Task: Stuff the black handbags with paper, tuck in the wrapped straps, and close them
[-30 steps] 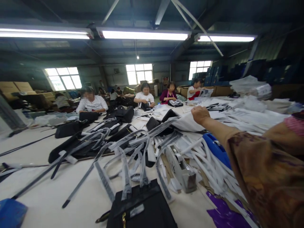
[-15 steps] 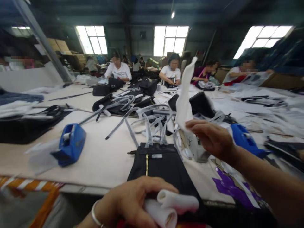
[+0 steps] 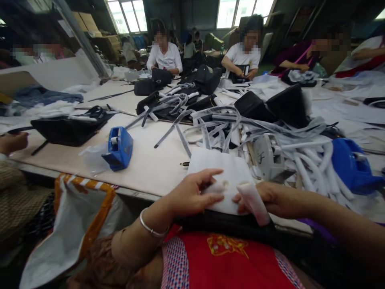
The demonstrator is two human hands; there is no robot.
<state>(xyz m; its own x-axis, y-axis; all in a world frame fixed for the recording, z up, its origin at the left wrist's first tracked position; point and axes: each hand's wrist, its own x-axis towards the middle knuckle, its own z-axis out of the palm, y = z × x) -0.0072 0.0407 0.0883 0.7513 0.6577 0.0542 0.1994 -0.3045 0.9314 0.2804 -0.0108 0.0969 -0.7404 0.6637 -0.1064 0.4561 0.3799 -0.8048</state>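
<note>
workshop hall, dim, bright windows (image 3: pixel 126 16) at the back, long pale counter (image 3: pixel 153 166) loaded with bag parts. grey tape dispenser (image 3: pixel 261 158) is my landmark. from my remote seat i see both hands on the near side of it, by the counter's near edge. my left grip (image 3: pixel 191 196), bracelet (image 3: pixel 152 226) on the wrist, is to its left, thumb and fingers curled around a short foam roll (image 3: pixel 215 187). my right grip (image 3: pixel 267 196) is just in front of it, fingers closed on a second roll (image 3: pixel 254 202), tilted, lower end toward the red apron (image 3: pixel 228 261). white foam sheet (image 3: pixel 225 166) lies under both grips, left of and in front of the grey dispenser; black bag (image 3: pixel 216 220) pokes out below its near edge, mostly covered.

other stuff: wrapped straps (image 3: pixel 207 134) left of the grey dispenser, behind the sheet. white foam tubes (image 3: pixel 319 160) heaped right beside it, then a blue dispenser (image 3: pixel 356 166) past those. second blue dispenser (image 3: pixel 118 150) well to its left, orange-rimmed sack (image 3: pixel 54 241) further left and lower, below the counter edge. dark bags (image 3: pixel 288 106) behind it. far behind it, co-workers in white tops (image 3: pixel 164 58) handle black pieces. far left of it, another person's hand (image 3: pixel 15 142) near a black bag with straps (image 3: pixel 64 130).
</note>
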